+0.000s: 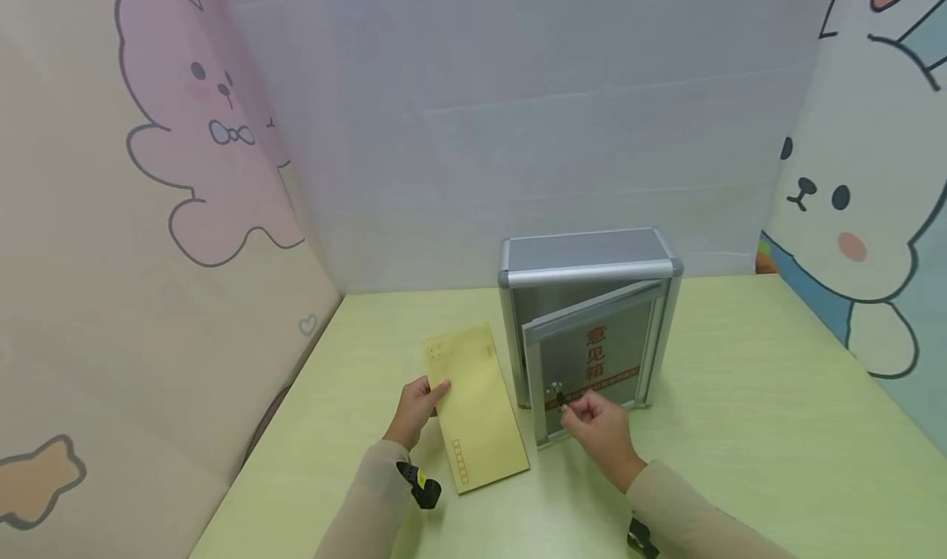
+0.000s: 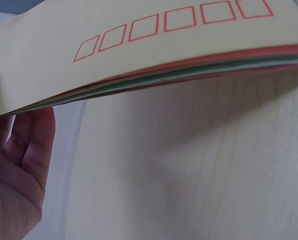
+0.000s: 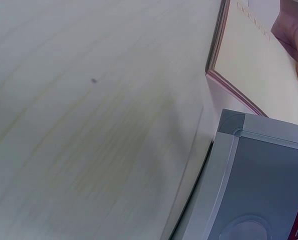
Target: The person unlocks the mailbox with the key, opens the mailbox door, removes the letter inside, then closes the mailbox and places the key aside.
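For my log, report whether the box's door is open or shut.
Open: the door stands swung out from the box, baring part of its inside.

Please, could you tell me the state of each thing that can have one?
Metal box: upright, open
Box door: partly open
Envelopes: stacked, held
Dark key-like piece: pinched, at the box door
Left grip: holding the envelopes
Right grip: pinching the key-like piece

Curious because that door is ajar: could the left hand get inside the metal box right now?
Probably yes: the door stands ajar, leaving the metal box open on the side nearer the left hand, though the envelope stack it holds may get in the way.
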`<state>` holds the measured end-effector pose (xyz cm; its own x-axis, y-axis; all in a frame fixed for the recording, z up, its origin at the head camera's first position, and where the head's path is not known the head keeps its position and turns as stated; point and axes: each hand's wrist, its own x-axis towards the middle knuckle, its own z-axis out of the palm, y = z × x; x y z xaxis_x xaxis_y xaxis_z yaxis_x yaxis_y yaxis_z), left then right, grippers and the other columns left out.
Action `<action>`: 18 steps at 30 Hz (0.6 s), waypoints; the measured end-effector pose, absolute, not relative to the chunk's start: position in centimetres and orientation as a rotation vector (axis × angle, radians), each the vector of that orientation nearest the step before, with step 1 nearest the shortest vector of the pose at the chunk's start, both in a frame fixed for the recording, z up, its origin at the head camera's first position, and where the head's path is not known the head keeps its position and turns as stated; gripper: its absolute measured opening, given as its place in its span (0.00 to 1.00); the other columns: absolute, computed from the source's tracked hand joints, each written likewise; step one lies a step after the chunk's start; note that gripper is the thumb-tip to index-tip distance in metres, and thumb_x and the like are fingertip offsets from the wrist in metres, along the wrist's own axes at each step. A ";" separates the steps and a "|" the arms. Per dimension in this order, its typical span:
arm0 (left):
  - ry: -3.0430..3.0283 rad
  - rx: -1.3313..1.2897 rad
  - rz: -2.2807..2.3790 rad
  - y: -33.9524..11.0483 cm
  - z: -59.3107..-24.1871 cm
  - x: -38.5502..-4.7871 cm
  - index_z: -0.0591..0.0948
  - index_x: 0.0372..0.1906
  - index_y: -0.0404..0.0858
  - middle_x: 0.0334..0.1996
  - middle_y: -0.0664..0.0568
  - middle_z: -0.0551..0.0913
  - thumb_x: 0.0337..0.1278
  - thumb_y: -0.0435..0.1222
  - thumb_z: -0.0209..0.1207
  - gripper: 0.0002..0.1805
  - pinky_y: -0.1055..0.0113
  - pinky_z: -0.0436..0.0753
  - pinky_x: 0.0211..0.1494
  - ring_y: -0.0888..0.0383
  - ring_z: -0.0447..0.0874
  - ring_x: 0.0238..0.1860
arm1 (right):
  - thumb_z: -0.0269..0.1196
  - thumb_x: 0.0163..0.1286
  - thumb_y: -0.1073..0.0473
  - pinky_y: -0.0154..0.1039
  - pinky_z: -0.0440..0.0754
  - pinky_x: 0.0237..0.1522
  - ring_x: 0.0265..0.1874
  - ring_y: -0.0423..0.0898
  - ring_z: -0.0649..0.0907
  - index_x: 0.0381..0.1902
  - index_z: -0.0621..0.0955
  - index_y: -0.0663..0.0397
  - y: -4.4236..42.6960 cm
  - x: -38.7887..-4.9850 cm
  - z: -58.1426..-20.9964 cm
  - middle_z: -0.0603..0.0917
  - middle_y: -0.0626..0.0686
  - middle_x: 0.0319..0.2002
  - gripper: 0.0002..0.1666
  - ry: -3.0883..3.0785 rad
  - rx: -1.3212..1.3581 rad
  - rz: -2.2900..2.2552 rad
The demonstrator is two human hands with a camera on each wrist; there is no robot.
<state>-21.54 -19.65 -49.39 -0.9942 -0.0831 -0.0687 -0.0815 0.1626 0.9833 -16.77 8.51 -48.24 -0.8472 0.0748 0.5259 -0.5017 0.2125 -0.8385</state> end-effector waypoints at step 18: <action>-2.445 0.306 -1.937 -19.5 -50.8 -21.8 0.79 0.46 0.24 0.23 0.56 0.81 0.66 0.35 0.56 0.15 0.70 0.77 0.28 0.64 0.78 0.21 | 0.60 0.45 0.80 0.28 0.61 0.14 0.14 0.25 0.59 0.15 0.74 0.62 8.0 -14.9 -45.0 0.63 0.37 0.12 0.12 -2.017 0.421 1.652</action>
<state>-21.83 -19.49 -50.78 -0.9809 -0.1573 -0.1147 -0.1476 0.2171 0.9649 -14.93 7.96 -45.01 -0.8295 0.0721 0.5538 -0.5288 0.2179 -0.8203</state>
